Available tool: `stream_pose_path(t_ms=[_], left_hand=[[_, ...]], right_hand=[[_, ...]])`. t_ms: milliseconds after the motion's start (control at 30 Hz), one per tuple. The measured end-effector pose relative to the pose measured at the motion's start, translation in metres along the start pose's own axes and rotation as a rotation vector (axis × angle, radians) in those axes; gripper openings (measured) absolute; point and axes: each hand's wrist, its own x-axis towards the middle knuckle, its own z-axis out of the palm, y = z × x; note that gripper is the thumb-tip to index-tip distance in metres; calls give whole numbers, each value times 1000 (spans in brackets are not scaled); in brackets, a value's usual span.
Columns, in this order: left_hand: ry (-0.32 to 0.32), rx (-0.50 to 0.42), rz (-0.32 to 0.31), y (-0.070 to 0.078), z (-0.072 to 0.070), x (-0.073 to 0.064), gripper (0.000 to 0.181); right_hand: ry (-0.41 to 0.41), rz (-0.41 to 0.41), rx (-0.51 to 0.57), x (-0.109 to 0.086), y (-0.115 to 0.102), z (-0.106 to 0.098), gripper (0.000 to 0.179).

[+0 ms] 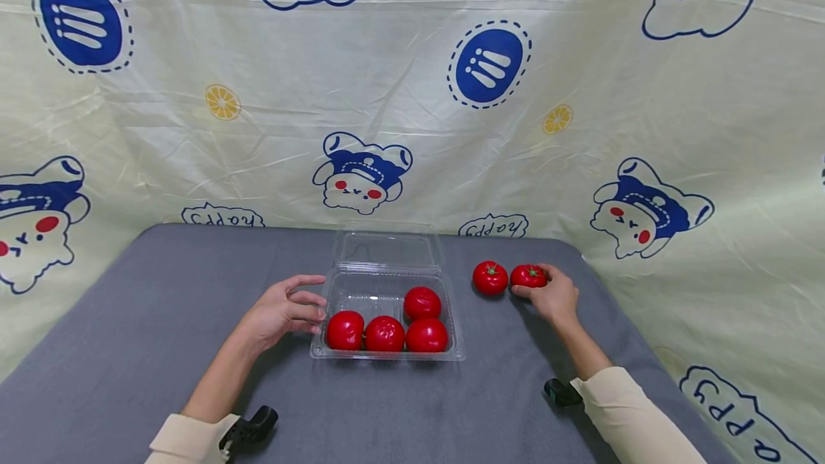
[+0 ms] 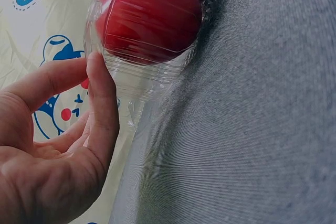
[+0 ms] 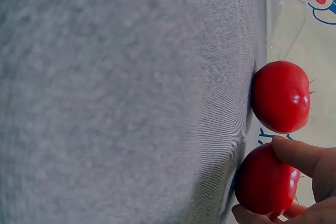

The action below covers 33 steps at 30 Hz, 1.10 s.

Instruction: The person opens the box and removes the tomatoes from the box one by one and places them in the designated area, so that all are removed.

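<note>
On the right of the table, my right hand [image 1: 556,298] grips a red tomato [image 1: 528,276] with a green stem, thumb on one side and fingers on the other. A second tomato [image 1: 490,278] sits just left of it; the right wrist view shows this loose tomato [image 3: 281,96] above the held tomato [image 3: 266,181]. My left hand [image 1: 283,313] is at the left side of a clear plastic container [image 1: 389,355], its fingertips touching the rim, fingers loosely extended. Several red tomatoes [image 1: 384,334] lie inside, along the front and right; part of one shows through the wall in the left wrist view.
The container's clear lid [image 1: 389,249] stands open at the back. A grey cloth [image 1: 161,306] covers the table. Behind it hangs a pale printed curtain [image 1: 412,56], which also runs along the right side.
</note>
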Motion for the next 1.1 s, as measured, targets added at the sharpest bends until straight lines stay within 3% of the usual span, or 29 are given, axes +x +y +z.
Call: stream_pose_path(t_ms=[1100], left_hand=[[3, 14, -1, 1, 1, 0, 68]], right_hand=[[-48, 23, -45, 4, -1, 0, 77]])
